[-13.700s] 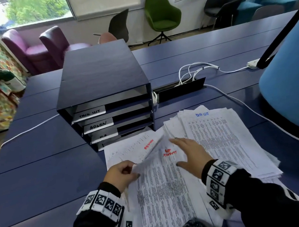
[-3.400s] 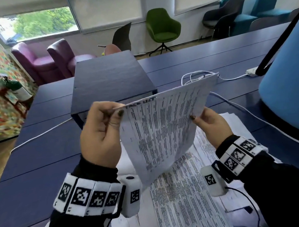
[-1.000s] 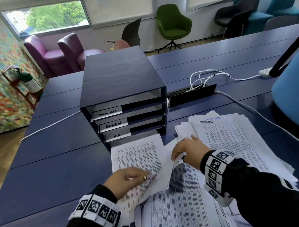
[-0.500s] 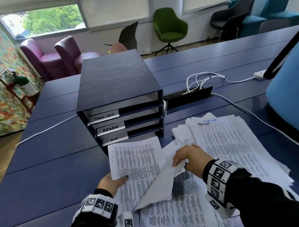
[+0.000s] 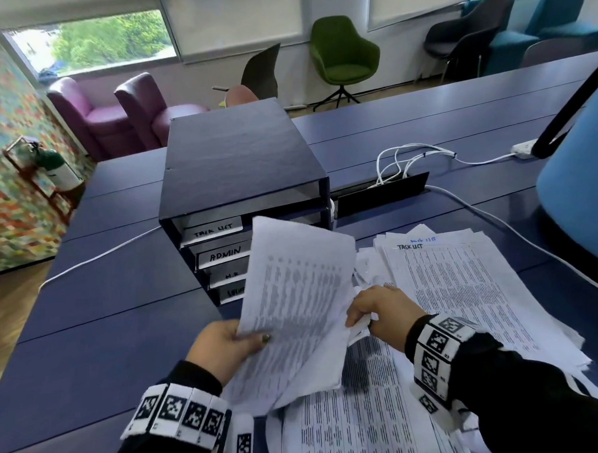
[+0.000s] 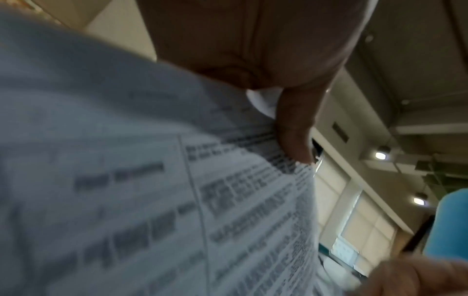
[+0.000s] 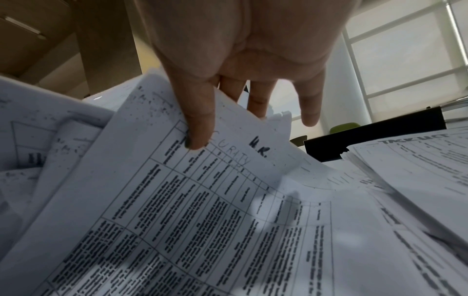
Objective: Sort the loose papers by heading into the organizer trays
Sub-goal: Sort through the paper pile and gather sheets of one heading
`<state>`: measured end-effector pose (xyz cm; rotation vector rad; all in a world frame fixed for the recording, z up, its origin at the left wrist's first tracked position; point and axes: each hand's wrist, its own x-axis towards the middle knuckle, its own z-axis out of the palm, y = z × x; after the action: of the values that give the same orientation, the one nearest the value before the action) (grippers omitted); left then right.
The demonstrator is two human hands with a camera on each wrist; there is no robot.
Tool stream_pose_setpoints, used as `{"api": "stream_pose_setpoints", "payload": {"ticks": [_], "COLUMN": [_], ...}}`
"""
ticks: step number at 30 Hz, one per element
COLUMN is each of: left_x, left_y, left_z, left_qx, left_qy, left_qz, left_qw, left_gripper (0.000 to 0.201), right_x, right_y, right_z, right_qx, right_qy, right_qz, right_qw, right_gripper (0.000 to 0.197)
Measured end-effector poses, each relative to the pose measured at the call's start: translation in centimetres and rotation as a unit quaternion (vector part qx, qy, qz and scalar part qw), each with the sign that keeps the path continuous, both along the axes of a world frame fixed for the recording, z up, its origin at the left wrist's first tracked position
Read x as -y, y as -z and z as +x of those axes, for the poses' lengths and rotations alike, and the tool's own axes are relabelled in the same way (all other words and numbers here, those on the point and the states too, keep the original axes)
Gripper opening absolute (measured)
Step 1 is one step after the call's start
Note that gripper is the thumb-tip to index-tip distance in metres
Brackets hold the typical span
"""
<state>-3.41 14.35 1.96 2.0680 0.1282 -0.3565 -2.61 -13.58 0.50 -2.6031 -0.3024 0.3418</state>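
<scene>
The dark blue organizer (image 5: 240, 167) stands ahead on the table, its trays labelled TASK LIST (image 5: 215, 230), ADMIN (image 5: 223, 255) and H.R (image 5: 232, 274); a lower label is half hidden. My left hand (image 5: 254, 336) grips a sheaf of printed papers (image 5: 294, 312) by its lower left edge and holds it raised and tilted before the lower trays. The thumb (image 6: 291, 130) lies on that sheaf (image 6: 152, 200). My right hand (image 5: 356, 318) pinches the top corners of sheets in the front pile (image 5: 367, 411). Its thumb (image 7: 197, 128) rests on a sheet headed SECURITY (image 7: 228, 158), with an H.R. sheet (image 7: 258, 149) behind.
A stack headed TASK LIST (image 5: 464, 287) lies to the right of my hands. A blue lamp shade (image 5: 583, 186) stands at the right edge. White cables (image 5: 414, 156) run from a floor-box flap (image 5: 381, 192) behind the papers, and another cable (image 5: 103, 252) crosses the table's left side.
My left hand has taken hold of the sheaf and lifted it off the table, up in front of the organizer's lower trays. My right hand stays at the pile, still pinching sheets.
</scene>
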Motion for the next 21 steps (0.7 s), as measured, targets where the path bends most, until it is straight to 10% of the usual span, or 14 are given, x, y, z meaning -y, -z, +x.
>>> {"api": "stream_pose_setpoints", "payload": {"ticks": [12, 21], "left_x": [0.4, 2.0], "left_y": [-8.2, -9.0], "left_z": [1.0, 1.1], "left_qx": [0.266, 0.334], "left_qy": [-0.089, -0.125], "left_qz": [-0.206, -0.293], "left_qw": [0.937, 0.887], "left_gripper": [0.02, 0.026], "right_x": [-0.9, 0.2], "right_y": [-0.3, -2.3], "right_z": [-0.9, -0.9], "right_qx": [-0.037, -0.089], "right_qy": [0.062, 0.089], "right_qz": [0.046, 0.278], "right_qw": [0.996, 0.952], "right_gripper": [0.082, 0.056]}}
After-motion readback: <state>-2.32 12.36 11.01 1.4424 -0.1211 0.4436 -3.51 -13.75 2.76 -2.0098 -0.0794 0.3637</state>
